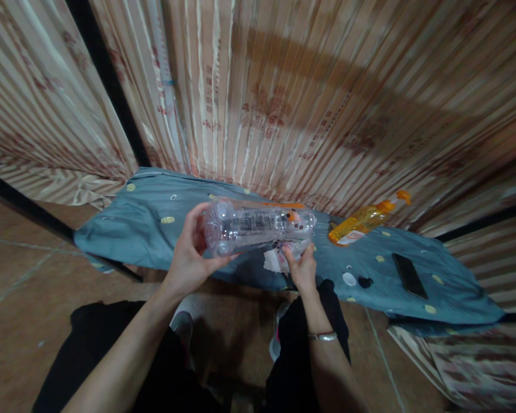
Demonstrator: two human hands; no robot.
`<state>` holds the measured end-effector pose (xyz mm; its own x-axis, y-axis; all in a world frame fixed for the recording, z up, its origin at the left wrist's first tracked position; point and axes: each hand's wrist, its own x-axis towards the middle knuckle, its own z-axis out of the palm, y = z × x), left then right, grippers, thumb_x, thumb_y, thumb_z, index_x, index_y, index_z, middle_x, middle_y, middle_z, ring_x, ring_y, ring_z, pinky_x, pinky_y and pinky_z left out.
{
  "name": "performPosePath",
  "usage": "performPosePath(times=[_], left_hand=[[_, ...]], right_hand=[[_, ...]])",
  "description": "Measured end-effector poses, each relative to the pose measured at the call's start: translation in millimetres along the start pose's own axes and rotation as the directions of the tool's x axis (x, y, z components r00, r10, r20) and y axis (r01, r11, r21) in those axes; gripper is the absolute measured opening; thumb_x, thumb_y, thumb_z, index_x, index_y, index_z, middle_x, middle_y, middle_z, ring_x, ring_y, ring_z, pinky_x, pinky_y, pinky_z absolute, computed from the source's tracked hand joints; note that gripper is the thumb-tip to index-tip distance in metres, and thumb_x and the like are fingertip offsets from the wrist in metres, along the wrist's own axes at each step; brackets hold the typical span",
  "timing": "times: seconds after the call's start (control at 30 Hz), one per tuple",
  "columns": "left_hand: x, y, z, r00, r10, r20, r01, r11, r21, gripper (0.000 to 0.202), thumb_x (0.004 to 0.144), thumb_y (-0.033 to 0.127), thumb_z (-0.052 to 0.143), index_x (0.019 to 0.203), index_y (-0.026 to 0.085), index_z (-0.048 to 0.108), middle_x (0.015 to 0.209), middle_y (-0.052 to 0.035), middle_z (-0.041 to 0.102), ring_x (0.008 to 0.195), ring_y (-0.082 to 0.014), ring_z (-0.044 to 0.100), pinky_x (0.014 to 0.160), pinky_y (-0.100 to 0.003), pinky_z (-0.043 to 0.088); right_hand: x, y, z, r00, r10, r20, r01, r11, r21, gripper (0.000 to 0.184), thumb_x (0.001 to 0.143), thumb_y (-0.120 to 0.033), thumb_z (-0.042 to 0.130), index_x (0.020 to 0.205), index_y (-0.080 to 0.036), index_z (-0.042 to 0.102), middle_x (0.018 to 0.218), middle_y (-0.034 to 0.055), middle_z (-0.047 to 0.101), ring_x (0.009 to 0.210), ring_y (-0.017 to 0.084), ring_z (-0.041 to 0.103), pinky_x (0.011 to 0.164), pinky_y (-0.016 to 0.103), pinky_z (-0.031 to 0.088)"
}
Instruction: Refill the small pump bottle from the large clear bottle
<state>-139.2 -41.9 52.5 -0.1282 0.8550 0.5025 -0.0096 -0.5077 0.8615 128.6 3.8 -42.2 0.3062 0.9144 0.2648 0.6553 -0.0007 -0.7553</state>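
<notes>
A clear plastic bottle (pixel 258 226) with printed marks and small orange figures lies on its side above the blue cloth. My left hand (pixel 193 246) is wrapped round its wide base at the left. At the bottle's right end, my right hand (pixel 303 264) pinches a crumpled white piece (pixel 276 259) with pinkish print, against or just below the bottle's near side. Whether this is tissue or a loose label, I cannot tell. The right fingers behind the bottle are partly hidden.
The long surface is covered in blue patterned cloth (pixel 150 229). An orange pump bottle (pixel 356 226) lies tilted to the right. Nearer me are a white round lid (pixel 349 279) and a small black object (pixel 365 281). A dark phone (pixel 409 276) lies further right. Striped curtains (pixel 284 103) hang behind.
</notes>
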Motion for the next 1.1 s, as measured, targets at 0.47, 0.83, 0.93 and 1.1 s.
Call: performPosePath(times=[0.47, 0.83, 0.93, 1.1], left_hand=[[0.1, 0.7, 0.3, 1.0, 0.011, -0.008, -0.011, 1.0, 0.026, 0.092, 0.054, 0.027, 0.096, 0.133, 0.029, 0.047, 0.125, -0.0072, 0.064, 0.107, -0.0226, 0.068, 0.082, -0.03, 0.062], [-0.7, 0.0, 0.4, 1.0, -0.007, -0.013, 0.007, 1.0, 0.009, 0.094, 0.053, 0.03, 0.097, 0.133, 0.03, 0.047, 0.126, -0.0076, 0.063, 0.108, -0.0238, 0.068, 0.084, -0.031, 0.062], [-0.6, -0.3, -0.3, 1.0, -0.008, -0.002, 0.008, 1.0, 0.013, 0.094, 0.054, 0.03, 0.097, 0.133, 0.03, 0.046, 0.126, -0.0075, 0.064, 0.11, -0.0246, 0.067, 0.085, -0.032, 0.062], [-0.3, -0.8, -1.2, 1.0, 0.005, 0.003, -0.005, 1.0, 0.027, 0.095, 0.055, 0.029, 0.096, 0.134, 0.03, 0.046, 0.127, -0.0075, 0.064, 0.109, -0.023, 0.068, 0.084, -0.03, 0.062]], right_hand=[[1.0, 2.4, 1.7, 1.0, 0.018, -0.013, -0.018, 1.0, -0.008, 0.063, 0.074, -0.069, 0.061, 0.111, -0.02, 0.048, 0.091, 0.0105, 0.071, 0.086, 0.032, 0.069, 0.073, 0.039, 0.051], [0.8, -3.9, -2.0, 0.999, 0.048, 0.02, -0.049, 0.999, 0.014, 0.062, 0.071, -0.069, 0.06, 0.108, -0.021, 0.047, 0.095, 0.0114, 0.07, 0.091, 0.033, 0.068, 0.079, 0.041, 0.051], [0.8, -2.9, -2.1, 0.999, 0.051, 0.018, -0.051, 0.999, -0.002, 0.06, 0.072, -0.069, 0.061, 0.106, -0.022, 0.047, 0.092, 0.0103, 0.07, 0.088, 0.032, 0.067, 0.077, 0.041, 0.051], [0.8, -1.8, -1.3, 0.999, 0.035, 0.008, -0.035, 0.999, 0.003, 0.058, 0.072, -0.067, 0.061, 0.106, -0.022, 0.047, 0.092, 0.0099, 0.07, 0.089, 0.032, 0.068, 0.075, 0.04, 0.051]])
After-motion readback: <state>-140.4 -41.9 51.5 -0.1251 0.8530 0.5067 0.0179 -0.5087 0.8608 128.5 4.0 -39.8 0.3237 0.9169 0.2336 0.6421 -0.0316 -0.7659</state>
